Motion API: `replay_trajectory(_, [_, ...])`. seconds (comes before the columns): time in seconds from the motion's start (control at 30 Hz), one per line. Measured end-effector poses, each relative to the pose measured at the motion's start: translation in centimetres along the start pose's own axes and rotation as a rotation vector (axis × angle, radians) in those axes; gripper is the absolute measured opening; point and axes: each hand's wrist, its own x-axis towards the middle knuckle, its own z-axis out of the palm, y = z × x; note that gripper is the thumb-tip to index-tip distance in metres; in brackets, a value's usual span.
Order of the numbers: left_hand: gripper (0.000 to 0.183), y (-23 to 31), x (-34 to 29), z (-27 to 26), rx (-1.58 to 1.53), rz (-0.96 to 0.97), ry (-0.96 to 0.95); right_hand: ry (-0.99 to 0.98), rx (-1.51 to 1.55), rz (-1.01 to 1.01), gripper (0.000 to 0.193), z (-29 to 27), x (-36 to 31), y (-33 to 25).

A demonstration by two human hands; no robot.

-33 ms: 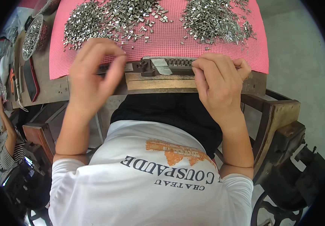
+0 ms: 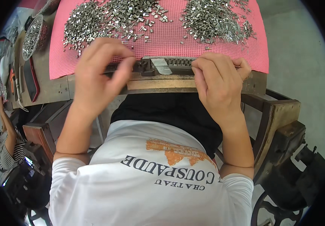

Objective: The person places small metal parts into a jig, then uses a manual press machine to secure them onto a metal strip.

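A dark metal fixture (image 2: pixel 146 67) with a toothed row (image 2: pixel 177 62) lies along the near edge of the table, a strip of silvery tape (image 2: pixel 162 66) across it. My right hand (image 2: pixel 221 77) is closed round the fixture's right end, fingers curled over it. Over its left end hovers my left hand (image 2: pixel 102 71), fingers bent and thumb close to the index finger; motion blurs it, and whether anything small sits between the tips is unclear. Beyond both hands, small silvery metal parts lie in a left heap (image 2: pixel 106 20) and a right heap (image 2: pixel 211 22).
A pink textured mat (image 2: pixel 162 45) covers the tabletop. To the left stand a clear bowl (image 2: pixel 34 37) of metal parts and a dark, red-edged tray-like piece (image 2: pixel 30 81). A person in a striped top (image 2: pixel 10 150) is at far left. Black machinery (image 2: pixel 290 169) stands at right.
My left hand has shifted a little to the right, toward the fixture's dark block. My right hand stays where it was, and the heaps look the same.
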Motion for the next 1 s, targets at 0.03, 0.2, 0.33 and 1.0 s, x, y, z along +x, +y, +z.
replay_trajectory(0.03, [0.015, 0.3, 0.1, 0.7, -0.023, 0.026, -0.004, 0.000, 0.001, 0.001, 0.018, -0.1, 0.1, -0.2])
replay_trajectory(0.2, [0.016, 2.4, 1.2, 3.8, -0.100, 0.097, -0.041, 0.021, -0.029, -0.019, 0.015, 0.0, -0.1, -0.1])
replay_trajectory(0.33, [0.015, 3.0, 1.3, 5.9, -0.088, 0.155, -0.096, 0.086, 0.061, 0.025, 0.015, 0.4, -0.7, 0.5])
replay_trajectory(1.0, [0.039, 3.3, 1.5, 6.9, -0.066, 0.127, -0.025, 0.097, 0.344, 0.165, 0.022, 0.7, -1.4, 1.4])
